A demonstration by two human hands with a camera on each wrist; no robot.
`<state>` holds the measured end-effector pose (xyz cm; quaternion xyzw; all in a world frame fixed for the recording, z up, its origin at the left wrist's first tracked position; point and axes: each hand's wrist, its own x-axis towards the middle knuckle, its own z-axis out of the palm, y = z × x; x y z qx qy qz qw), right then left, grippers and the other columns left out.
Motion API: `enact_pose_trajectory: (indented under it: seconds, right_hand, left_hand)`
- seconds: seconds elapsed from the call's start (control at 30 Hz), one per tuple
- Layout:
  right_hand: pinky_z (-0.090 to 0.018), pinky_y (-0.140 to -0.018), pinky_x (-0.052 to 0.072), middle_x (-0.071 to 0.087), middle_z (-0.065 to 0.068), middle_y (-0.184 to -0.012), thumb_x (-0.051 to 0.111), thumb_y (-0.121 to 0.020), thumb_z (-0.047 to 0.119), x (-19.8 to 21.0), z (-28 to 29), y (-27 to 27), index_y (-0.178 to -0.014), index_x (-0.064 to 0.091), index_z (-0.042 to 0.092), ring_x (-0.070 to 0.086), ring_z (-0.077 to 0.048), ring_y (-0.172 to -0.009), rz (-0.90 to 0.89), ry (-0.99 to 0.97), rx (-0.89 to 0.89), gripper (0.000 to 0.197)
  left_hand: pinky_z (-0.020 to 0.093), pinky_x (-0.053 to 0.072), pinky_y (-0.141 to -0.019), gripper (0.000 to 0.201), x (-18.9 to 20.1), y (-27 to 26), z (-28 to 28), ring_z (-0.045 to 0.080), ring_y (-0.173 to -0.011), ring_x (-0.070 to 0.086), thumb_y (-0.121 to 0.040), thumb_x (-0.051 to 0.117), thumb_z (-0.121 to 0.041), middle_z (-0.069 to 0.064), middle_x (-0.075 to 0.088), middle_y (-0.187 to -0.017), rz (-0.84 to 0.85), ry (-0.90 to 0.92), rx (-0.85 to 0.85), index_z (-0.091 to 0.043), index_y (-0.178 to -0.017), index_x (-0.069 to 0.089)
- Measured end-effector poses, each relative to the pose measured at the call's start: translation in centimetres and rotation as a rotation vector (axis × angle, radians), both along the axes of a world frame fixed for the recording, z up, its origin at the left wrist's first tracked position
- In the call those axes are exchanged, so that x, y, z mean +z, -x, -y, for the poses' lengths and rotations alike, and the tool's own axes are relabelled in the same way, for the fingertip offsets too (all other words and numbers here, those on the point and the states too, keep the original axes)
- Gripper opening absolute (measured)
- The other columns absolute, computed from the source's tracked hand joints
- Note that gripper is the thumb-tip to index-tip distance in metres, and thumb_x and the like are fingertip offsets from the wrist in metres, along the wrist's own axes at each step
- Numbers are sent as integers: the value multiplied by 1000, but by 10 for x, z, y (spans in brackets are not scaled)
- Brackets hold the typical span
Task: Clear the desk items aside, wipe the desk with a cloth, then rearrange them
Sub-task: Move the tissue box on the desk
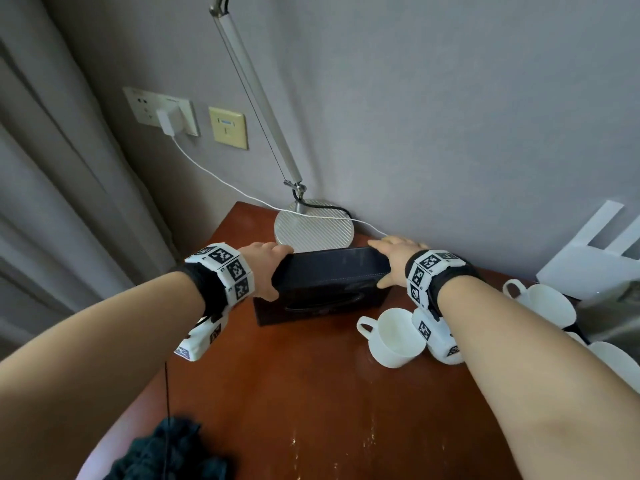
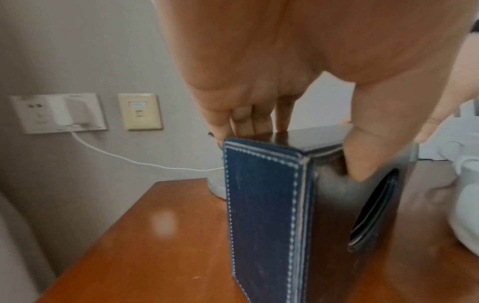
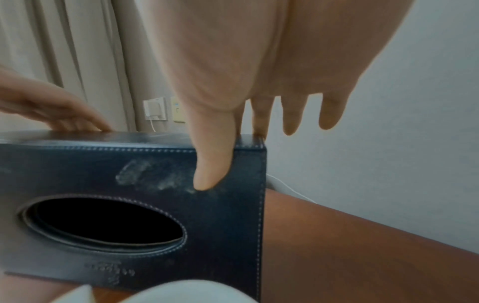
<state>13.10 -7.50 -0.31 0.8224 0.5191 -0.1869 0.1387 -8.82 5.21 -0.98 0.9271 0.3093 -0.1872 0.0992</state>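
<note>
A dark navy leather tissue box (image 1: pixel 329 282) stands on its long side on the brown wooden desk (image 1: pixel 311 393), its oval opening facing me. My left hand (image 1: pixel 268 268) grips the box's left top end, fingers (image 2: pixel 246 121) curled over the far edge and thumb on the front face. At the right top corner my right hand (image 1: pixel 388 263) holds the box (image 3: pixel 129 164), thumb (image 3: pixel 210 174) pressed on the front and forefinger on the top edge; the other fingers reach past the corner. A dark teal cloth (image 1: pixel 166 455) lies crumpled at the desk's near left edge.
A desk lamp's round base (image 1: pixel 313 225) sits just behind the box by the wall, a white charger cable (image 1: pixel 214 174) running across it. White cups (image 1: pixel 394 336) (image 1: pixel 547 303) stand right of the box. A white folded object (image 1: pixel 588 258) leans at the far right.
</note>
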Motion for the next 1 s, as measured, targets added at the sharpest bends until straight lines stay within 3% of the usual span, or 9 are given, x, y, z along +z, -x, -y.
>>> enact_pose_trajectory:
  seconds: [0.2, 0.47, 1.0]
  right_hand:
    - [-44, -105, 40, 33, -4, -145, 78, -70, 40, 3, -22, 28, -144, 27, 23, 38, -26, -132, -53, -19, 10, 92]
    - [-41, -102, 41, 43, -2, -134, 79, -63, 51, 8, -54, 64, -133, 40, 20, 41, -23, -126, -21, -33, -44, 86]
    - [-39, -105, 38, 39, -8, -139, 73, -68, 55, 3, -123, 114, -134, 35, 13, 37, -26, -131, -37, -66, -227, 87]
  left_hand:
    - [41, 42, -104, 84, 4, 20, -23, 22, -130, 39, -78, 70, -28, -1, 38, -143, -60, -38, -6, -27, -146, 22]
    - [37, 36, -108, 87, 8, 33, -83, 24, -134, 35, -80, 71, -21, 2, 29, -149, -116, -61, -128, -23, -149, 17]
    - [31, 30, -108, 94, 23, 27, -185, 23, -137, 33, -77, 71, -4, 7, 30, -151, -191, -94, -295, -21, -150, 14]
